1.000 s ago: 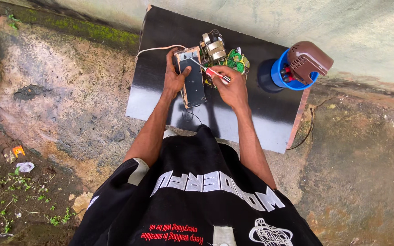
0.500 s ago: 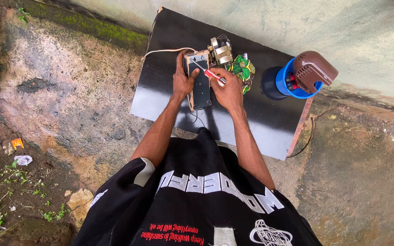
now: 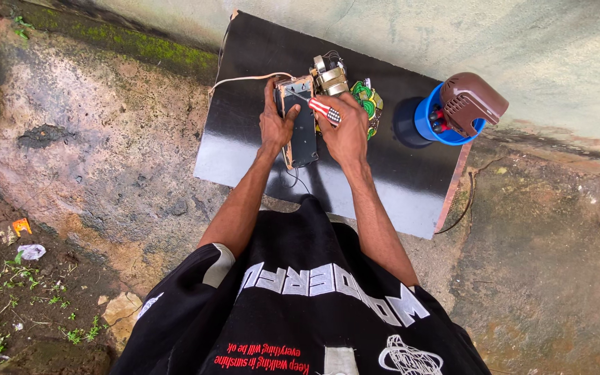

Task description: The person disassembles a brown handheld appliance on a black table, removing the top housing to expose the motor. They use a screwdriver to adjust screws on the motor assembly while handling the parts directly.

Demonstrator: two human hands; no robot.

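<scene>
Since the earlier frame, little has moved: both hands stay put. Left hand [image 3: 274,127] keeps its grip clamped on a flat dark circuit box [image 3: 299,125] over the glossy black counter [image 3: 397,182]; right hand [image 3: 345,132] grips a red striped screwdriver [image 3: 323,110], tip on it. Probably unscrewing; steady downward pressure comes next.

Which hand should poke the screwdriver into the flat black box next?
The right hand, probably. It already grips the red-handled screwdriver with its tip at the black box, while the left hand steadies that box.
</scene>
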